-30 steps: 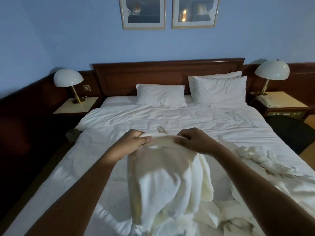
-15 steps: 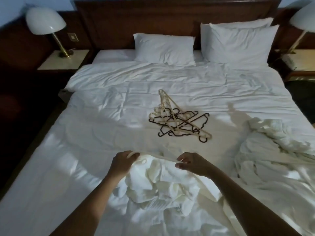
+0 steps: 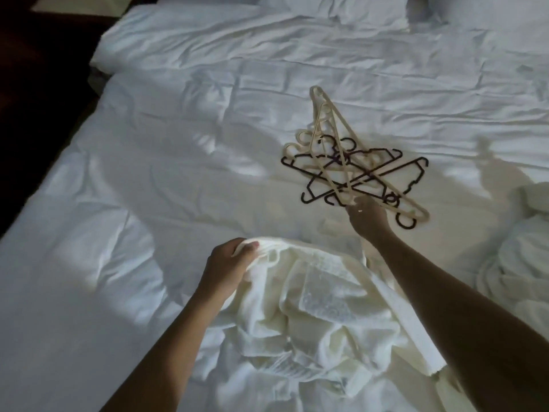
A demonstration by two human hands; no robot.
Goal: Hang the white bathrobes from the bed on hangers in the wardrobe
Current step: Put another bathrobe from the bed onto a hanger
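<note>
A cream-white bathrobe [image 3: 320, 310] lies crumpled on the bed in front of me. My left hand [image 3: 228, 263] grips its collar edge at the upper left. My right hand [image 3: 367, 217] reaches forward to a pile of hangers [image 3: 353, 168], black and cream ones tangled together, and its fingers touch the near end of a cream hanger. Whether the fingers have closed on it I cannot tell. Another white bathrobe [image 3: 523, 263] lies bunched at the right edge.
The bed [image 3: 148, 173] is covered with a wrinkled white duvet. Pillows [image 3: 341, 7] show at the top edge. A dark floor strip runs along the bed's left side [image 3: 35, 99].
My right hand let go of the robe's collar and reached forward to the hanger pile. The left hand kept hold of the robe. My view tilted further down and closer to the bed.
</note>
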